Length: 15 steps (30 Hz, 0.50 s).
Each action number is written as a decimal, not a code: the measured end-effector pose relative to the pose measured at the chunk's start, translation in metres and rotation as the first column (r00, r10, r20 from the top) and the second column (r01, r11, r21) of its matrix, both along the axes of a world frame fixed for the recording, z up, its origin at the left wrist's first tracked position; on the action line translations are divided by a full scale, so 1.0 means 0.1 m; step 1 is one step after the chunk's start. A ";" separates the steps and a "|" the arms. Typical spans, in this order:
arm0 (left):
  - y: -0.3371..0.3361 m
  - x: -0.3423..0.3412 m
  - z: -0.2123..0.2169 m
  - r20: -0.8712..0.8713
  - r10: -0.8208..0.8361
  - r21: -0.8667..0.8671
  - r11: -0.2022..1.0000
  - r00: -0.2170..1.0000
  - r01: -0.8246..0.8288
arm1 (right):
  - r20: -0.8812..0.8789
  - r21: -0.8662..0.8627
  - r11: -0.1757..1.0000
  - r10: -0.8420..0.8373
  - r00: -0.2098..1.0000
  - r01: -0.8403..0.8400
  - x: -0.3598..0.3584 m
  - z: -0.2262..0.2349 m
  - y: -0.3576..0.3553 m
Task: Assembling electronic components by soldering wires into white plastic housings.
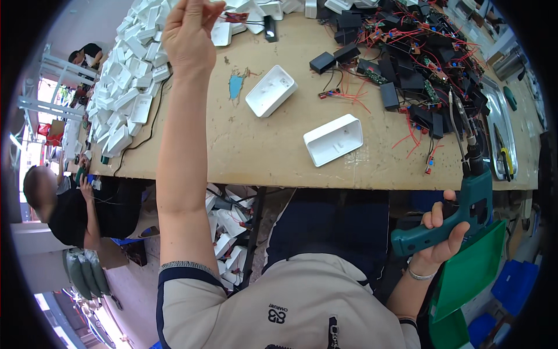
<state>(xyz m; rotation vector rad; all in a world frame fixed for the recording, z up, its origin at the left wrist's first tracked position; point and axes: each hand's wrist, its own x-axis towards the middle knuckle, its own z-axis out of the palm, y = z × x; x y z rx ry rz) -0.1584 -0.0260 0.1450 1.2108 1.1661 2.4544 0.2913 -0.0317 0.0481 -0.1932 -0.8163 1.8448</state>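
Observation:
My left hand is stretched far out at the top edge with its fingers pinched together. At its fingertips is a small reddish circuit board, with dark wires running to a black rectangular part; the upper fingers are partly cut off by the picture's edge. My right hand grips a green soldering gun by its handle, beside the table's front edge, the tip pointing away from me. Between my arms, a white plastic box and a second white box lie open side up.
White housings are heaped at the left. Black boxes with red wires and boards pile up at the right, near a metal tray with yellow-handled cutters. A green bin stands below. Another person sits at left.

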 end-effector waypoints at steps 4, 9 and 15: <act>-0.34 -0.03 0.05 -0.017 0.002 0.035 0.999 1.000 -0.001 | 0.004 -0.007 1.000 0.027 1.000 -0.027 -0.07 0.00 -0.03; -0.78 0.22 -0.33 0.053 -0.073 -0.118 0.990 0.996 0.079 | -0.001 -0.045 0.993 0.114 0.994 -0.114 -0.17 -0.01 -0.09; -1.12 0.82 -0.54 0.097 -0.273 -0.082 0.956 0.957 0.281 | -0.170 -0.184 0.916 0.329 0.929 -0.358 -0.63 0.05 -0.28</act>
